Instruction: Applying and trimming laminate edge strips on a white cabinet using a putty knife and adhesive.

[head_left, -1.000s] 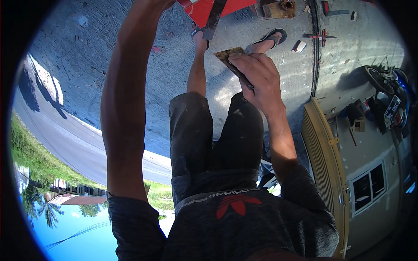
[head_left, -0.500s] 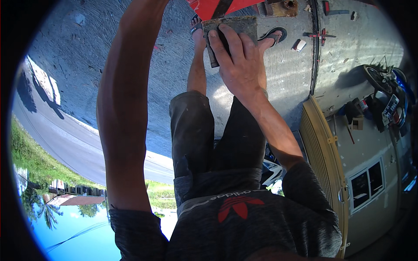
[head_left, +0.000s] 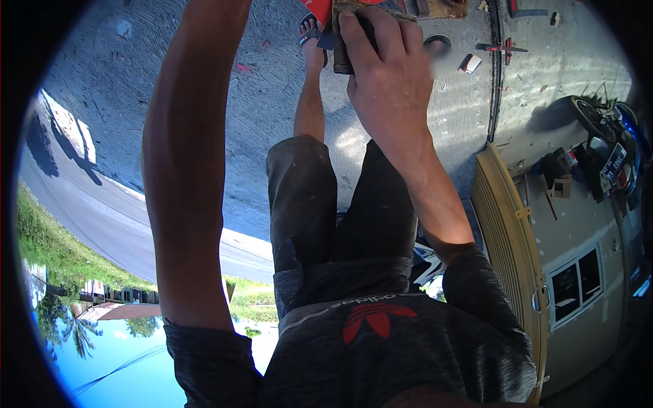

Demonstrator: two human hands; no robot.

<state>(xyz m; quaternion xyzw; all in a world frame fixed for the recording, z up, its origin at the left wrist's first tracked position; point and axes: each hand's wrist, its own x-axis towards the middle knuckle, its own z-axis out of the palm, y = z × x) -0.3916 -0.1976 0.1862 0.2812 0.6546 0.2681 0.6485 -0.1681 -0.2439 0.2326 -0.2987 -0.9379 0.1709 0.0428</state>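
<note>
My right hand [head_left: 392,76] is closed around a flat, rectangular block [head_left: 342,60] with dark, worn sides and a brownish edge, near the top of the picture. The fingers lie bent over it, and a dark part shows between thumb and fingers. Whether it has a handle I cannot tell. Just beyond the block is a bright red sheet-like surface [head_left: 316,9], cut off by the upper rim. My left forearm [head_left: 187,136] reaches up past the top edge, so the left hand is out of sight.
Rough concrete lies under my sandalled feet [head_left: 310,30]. Right of them are a small white-and-red piece [head_left: 469,64], a red-and-black clamp-like tool [head_left: 505,49] and a dark groove [head_left: 494,88]. A motorcycle [head_left: 605,136] stands farther right, near a yellow slatted gate [head_left: 507,217].
My right hand has moved upward and slightly right with the block, looking larger now. The block has tilted, showing less of its broad face. My left forearm has shifted slightly left.
</note>
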